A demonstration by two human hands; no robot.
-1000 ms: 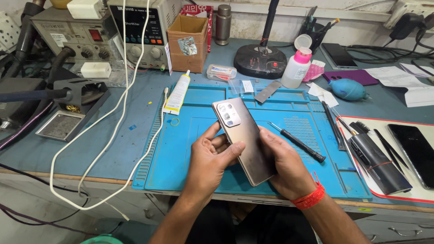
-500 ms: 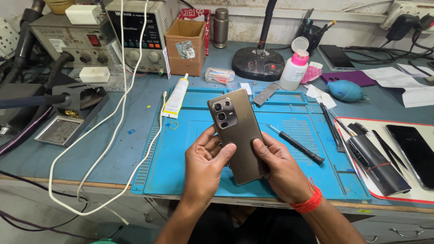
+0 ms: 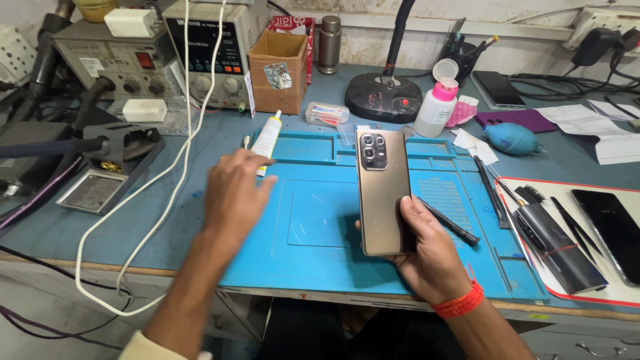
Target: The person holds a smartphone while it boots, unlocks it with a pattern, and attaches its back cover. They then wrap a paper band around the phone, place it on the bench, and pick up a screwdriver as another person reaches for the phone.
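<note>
While the right hand grips the bronze phone by its lower end at the centre of the frame, back outward above the blue mat, the left hand hovers open and empty, left of centre, near the white glue tube. The phone looks stiff, glossy, probably slippery and fragile; its side edges seem the safest hold.

Cluttered blue-topped workbench, blue work mat, grimy pale wall behind, even light.
</note>
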